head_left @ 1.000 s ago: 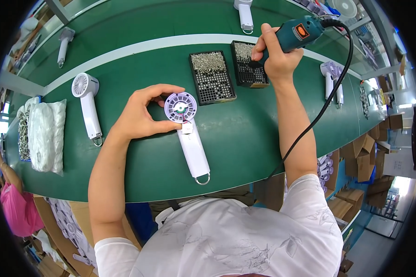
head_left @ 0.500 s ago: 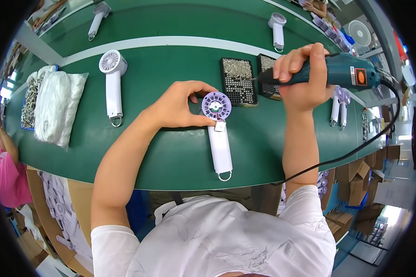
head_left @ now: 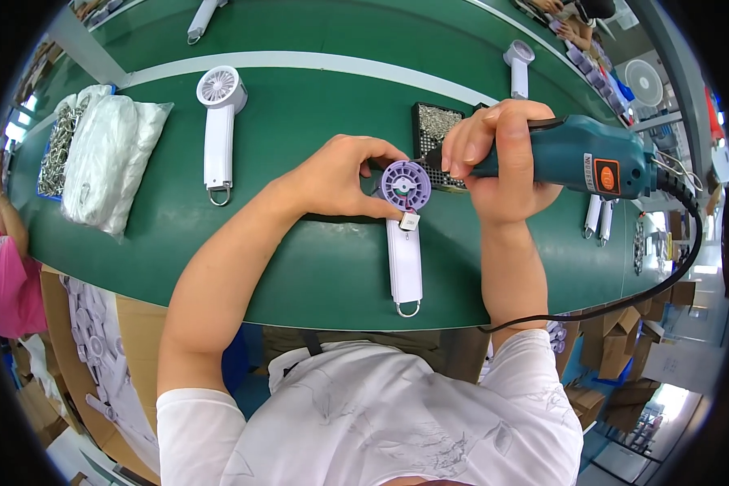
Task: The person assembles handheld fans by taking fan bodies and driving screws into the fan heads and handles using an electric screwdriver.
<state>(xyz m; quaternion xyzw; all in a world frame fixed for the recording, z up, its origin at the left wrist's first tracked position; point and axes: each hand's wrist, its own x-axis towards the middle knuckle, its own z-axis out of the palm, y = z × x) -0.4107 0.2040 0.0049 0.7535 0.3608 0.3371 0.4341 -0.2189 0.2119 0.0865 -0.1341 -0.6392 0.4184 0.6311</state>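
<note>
Head view: right hand [head_left: 510, 166] partly hides a black tray [head_left: 417, 134].

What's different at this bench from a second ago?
The right hand has brought the power tool from the black trays leftward and closer in, so its tip is now by the top of the fan; whether it touches is unclear. The whole view has shifted too. Nothing was taken hold of or let go: the left hand still grips the fan, and the bag looks unmoved.
</note>
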